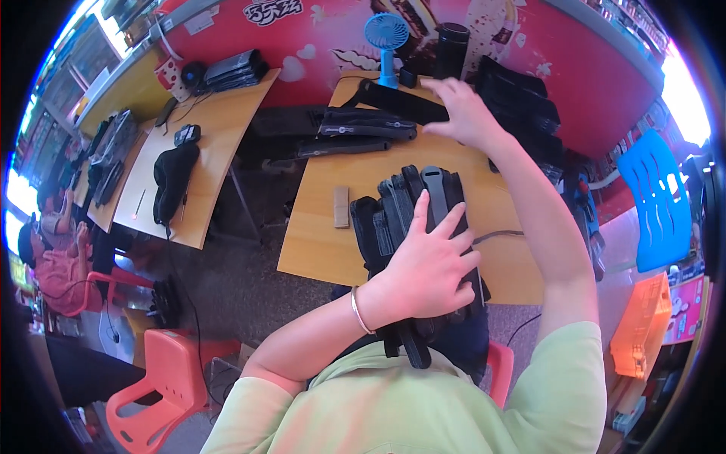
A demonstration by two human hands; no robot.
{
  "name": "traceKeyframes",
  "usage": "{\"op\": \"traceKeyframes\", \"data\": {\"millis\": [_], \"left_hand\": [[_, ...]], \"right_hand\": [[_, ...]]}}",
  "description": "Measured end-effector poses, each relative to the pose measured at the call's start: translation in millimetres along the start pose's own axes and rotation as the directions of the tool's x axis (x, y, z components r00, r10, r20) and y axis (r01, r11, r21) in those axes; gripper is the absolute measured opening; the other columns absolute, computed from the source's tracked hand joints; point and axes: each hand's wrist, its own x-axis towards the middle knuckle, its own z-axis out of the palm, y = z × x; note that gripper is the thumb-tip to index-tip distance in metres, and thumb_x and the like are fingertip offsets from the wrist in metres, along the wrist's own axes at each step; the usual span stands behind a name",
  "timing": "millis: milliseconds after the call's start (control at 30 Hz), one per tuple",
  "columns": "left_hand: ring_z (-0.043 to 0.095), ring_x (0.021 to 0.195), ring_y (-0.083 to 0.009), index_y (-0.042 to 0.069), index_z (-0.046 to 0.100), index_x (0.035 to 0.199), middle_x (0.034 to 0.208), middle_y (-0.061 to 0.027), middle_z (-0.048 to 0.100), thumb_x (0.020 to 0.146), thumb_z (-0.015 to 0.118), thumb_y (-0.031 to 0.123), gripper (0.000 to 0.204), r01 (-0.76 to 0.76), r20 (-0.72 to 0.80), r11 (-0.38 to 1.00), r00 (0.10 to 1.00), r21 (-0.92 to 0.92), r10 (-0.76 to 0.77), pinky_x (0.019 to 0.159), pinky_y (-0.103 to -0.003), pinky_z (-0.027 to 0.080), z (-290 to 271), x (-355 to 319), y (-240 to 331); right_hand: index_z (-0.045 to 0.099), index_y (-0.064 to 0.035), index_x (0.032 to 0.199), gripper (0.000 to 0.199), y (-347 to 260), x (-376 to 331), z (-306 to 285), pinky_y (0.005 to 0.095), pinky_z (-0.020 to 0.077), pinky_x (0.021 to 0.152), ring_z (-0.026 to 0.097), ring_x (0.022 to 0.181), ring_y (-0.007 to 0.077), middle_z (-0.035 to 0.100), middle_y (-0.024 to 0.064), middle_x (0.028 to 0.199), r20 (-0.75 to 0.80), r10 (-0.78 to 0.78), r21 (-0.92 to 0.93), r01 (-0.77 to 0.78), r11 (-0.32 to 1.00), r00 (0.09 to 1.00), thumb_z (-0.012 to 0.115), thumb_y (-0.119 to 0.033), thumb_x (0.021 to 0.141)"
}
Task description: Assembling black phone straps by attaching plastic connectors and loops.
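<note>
My left hand (435, 265) lies over a bundle of black fabric straps or pouches (389, 216), its fingers spread across them. The bundle rests partly on the wooden table (318, 246) and partly on my lap; a grey strip with a slot near its end (436, 189) runs along its top. My right hand (465, 113) is raised over the far right of the table, thumb and fingers apart, with nothing in it. Near its fingertips is a long flat black fabric piece (404, 101). Left of it lie black zipped pouches (367, 125) in a small stack.
A blue handheld fan (386, 45) and a dark cylindrical bottle (452, 49) stand at the table's back. Black goods are piled (518, 102) at the right. A small brown block (342, 207) lies at left. Nearby are another table (215, 129), a red chair (162, 378) and an orange crate (641, 325).
</note>
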Motion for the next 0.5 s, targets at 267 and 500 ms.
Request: {"op": "traceKeyframes", "data": {"millis": [267,500], "left_hand": [[0.036,0.131,-0.0357,0.008,0.056,0.119,0.134,-0.0178,0.045,0.079,0.055,0.034,0.048,0.052,-0.136,0.997,0.989,-0.056,-0.059,0.108,-0.063,0.010,1,-11,-11],[0.044,0.122,-0.0358,0.004,0.061,0.100,0.113,-0.0155,0.053,0.073,0.070,0.022,0.034,0.145,-0.456,0.974,0.865,-0.174,-0.210,0.108,-0.053,0.025,-4,-23,-12]], "right_hand": [[0.058,-0.0023,0.111,0.034,-18,-69,-29,0.0345,0.0482,0.081,0.061,0.093,0.0262,0.063,0.0155,0.099,0.379,0.131,0.367,-0.279,0.887,0.916,0.066,-0.015,0.081],[0.060,-0.0024,0.105,0.030,-33,-215,-24,0.0395,0.0464,0.086,0.060,0.095,0.0316,0.063,0.0162,0.098,0.527,0.194,0.294,-0.392,0.872,0.827,0.067,-0.014,0.078]]}}
